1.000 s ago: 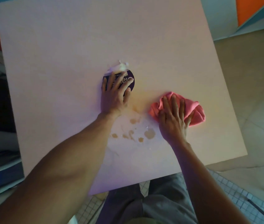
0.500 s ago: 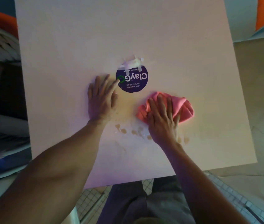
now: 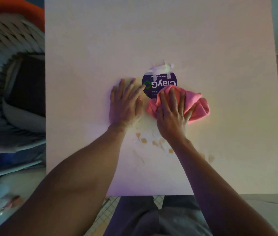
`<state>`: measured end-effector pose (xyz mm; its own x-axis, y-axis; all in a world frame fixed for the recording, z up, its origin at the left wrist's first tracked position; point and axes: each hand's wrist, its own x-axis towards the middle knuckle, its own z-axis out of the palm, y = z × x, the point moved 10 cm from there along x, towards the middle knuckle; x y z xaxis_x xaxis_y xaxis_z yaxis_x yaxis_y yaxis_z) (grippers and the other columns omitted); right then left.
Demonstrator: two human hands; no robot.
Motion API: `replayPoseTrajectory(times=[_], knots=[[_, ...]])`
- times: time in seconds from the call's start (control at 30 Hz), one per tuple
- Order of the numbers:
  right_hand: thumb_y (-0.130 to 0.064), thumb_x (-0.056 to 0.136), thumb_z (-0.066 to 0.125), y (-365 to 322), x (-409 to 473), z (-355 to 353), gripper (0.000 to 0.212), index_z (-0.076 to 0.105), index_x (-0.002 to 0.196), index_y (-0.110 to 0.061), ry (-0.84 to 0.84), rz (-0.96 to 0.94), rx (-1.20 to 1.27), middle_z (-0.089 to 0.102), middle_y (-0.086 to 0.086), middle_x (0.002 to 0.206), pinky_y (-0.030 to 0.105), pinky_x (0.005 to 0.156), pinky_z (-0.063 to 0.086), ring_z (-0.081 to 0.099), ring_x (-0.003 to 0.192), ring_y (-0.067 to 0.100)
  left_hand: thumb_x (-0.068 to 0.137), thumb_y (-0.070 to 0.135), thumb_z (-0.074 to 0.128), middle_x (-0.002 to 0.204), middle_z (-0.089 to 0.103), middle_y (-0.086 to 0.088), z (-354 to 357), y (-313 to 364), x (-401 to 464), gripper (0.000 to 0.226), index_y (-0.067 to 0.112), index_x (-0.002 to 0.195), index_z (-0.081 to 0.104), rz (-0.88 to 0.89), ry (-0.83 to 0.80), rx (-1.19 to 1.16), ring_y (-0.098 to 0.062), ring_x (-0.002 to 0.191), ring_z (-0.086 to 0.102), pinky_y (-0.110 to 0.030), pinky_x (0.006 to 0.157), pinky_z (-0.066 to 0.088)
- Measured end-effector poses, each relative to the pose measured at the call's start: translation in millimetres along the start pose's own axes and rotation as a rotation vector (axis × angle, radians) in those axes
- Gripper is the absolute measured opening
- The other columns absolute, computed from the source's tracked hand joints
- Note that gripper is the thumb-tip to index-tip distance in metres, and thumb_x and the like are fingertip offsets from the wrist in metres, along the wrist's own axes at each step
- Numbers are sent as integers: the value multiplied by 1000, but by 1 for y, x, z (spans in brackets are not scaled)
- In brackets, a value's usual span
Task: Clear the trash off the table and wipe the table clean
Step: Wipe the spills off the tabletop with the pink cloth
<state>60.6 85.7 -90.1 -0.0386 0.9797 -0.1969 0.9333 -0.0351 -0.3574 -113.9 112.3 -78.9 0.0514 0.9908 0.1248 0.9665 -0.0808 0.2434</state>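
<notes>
Pink cloth (image 3: 194,106) lies bunched just right of table (image 3: 83,48) centre, its far edge now over the purple round sticker (image 3: 158,82) — half a second ago it sat clear of it. Right hand (image 3: 172,113) presses it, fingers spread. Left hand (image 3: 126,103), at 9 o'clock of the cloth, lies flat, fingers loosely together. Brown spill drops (image 3: 143,140) at 6 o'clock remain — wiping unfinished.

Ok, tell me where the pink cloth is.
In the head view, the pink cloth lies mid-table under the right hand, overlapping the purple sticker, just right of the left hand.
</notes>
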Motion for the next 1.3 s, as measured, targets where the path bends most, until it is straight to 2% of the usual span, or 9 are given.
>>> replayPoseTrajectory(times=[0.1, 0.27, 0.4, 0.63, 0.73, 1.0, 1.1, 1.2, 1.3], knots=[[-39, 103, 30, 17, -40, 2, 52, 32, 154, -34, -27, -61, -71, 21, -5, 164, 68, 116, 8, 5, 154, 22, 103, 35, 40, 159, 41, 3, -1, -2, 1, 44, 32, 145, 52, 5, -16, -45, -30, 151, 28, -51, 121, 20], [-42, 98, 27, 72, -53, -19, 55, 26, 154, -43, -28, 141, -31, 13, -9, 165, 68, 116, 6, -3, 152, 10, 104, 31, 40, 160, 39, 3, -9, -20, -9, 43, 28, 146, 51, -35, -31, -115, -31, 151, 26, -51, 121, 22], [-35, 98, 35, 68, -36, -18, 59, 19, 154, -46, -15, 278, 67, 6, -10, 166, 67, 114, -5, -7, 152, 15, 103, 34, 39, 160, 38, 1, -28, -81, -55, 46, 27, 147, 49, -190, -7, 8, -32, 150, 29, -53, 118, 25], [-39, 101, 25, 21, -51, 5, 55, 25, 156, -37, -19, 18, -72, 14, -3, 166, 73, 113, -3, -1, 154, 21, 103, 37, 40, 164, 31, -2, -30, -110, -111, 50, 30, 153, 39, -338, -45, 123, -35, 151, 26, -53, 121, 18], [-39, 100, 25, 14, -65, 13, 56, 24, 156, -37, -30, 57, -69, 17, -3, 165, 73, 113, -2, -2, 154, 22, 103, 37, 39, 164, 31, -2, -29, -110, -108, 50, 30, 153, 39, -338, -26, 120, -34, 151, 26, -53, 122, 18], [-37, 100, 31, -46, 14, 24, 57, 22, 156, -38, -8, 79, 0, 14, -4, 166, 73, 112, 4, 2, 154, 28, 103, 37, 42, 162, 34, 2, -31, -111, -109, 49, 33, 152, 42, -318, 38, 119, -33, 150, 29, -53, 120, 22], [-36, 99, 34, -67, -9, 34, 56, 31, 154, -34, -10, -63, -67, 25, -3, 163, 72, 113, 6, 11, 153, 29, 103, 39, 39, 162, 34, 3, -32, -111, -110, 49, 34, 152, 42, -326, 28, 115, -31, 151, 28, -52, 121, 21], [-38, 102, 31, -66, -61, 40, 54, 30, 155, -30, -69, -223, -148, 23, -3, 164, 70, 114, 10, 9, 154, 27, 103, 39, 40, 163, 33, 4, -32, -112, -110, 49, 34, 152, 42, -339, 10, 98, -31, 152, 26, -52, 122, 19], [-38, 102, 31, -49, -68, 33, 54, 31, 155, -30, -91, -243, -187, 23, -1, 164, 70, 114, 10, 10, 154, 27, 102, 38, 43, 162, 34, 4, -33, -112, -109, 49, 33, 150, 44, -341, 20, 71, -32, 151, 27, -52, 122, 19]])
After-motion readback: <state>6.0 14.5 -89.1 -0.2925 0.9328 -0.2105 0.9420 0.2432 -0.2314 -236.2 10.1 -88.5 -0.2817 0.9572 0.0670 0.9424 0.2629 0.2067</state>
